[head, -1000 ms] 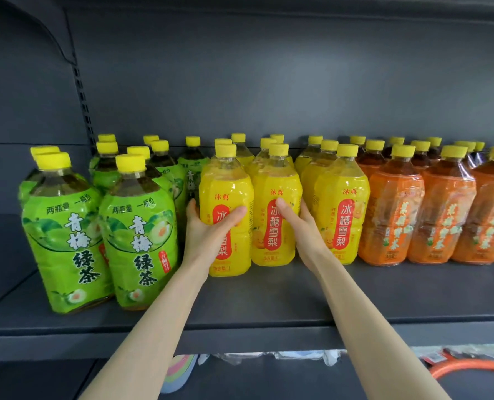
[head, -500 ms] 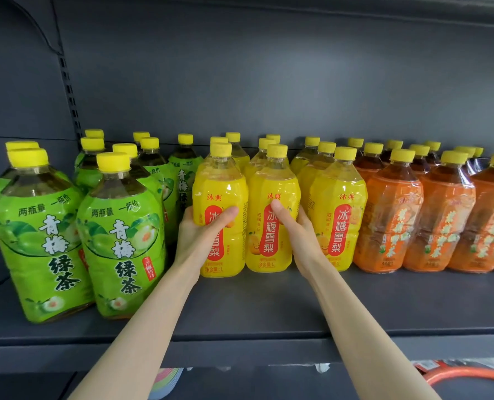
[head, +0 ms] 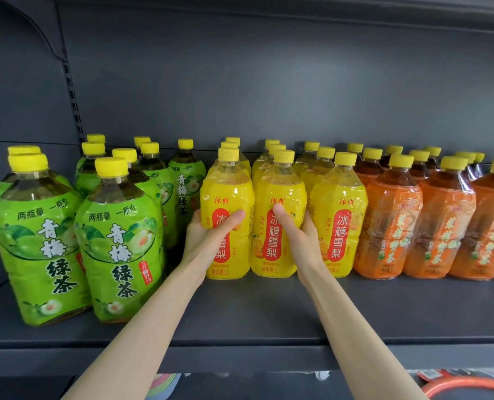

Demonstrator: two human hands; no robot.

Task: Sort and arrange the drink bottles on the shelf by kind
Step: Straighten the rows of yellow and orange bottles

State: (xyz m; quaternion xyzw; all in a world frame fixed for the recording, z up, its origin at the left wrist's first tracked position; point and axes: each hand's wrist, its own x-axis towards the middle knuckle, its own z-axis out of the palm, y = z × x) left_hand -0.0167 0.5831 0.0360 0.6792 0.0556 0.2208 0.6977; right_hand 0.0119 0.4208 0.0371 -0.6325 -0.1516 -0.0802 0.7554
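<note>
My left hand (head: 208,241) curls round the leftmost front yellow plastic bottle (head: 228,192), thumb across its red label. My right hand (head: 300,241) grips the middle front yellow plastic bottle (head: 280,192) just beside it. Both bottles stand upright on the dark grey metal shelf (head: 240,319), between green-labelled tea bottles (head: 116,243) on the left and orange-labelled tea bottles (head: 390,226) on the right.

Left hand (head: 208,239) and right hand (head: 300,241) reach forward side by side, both gripping
</note>
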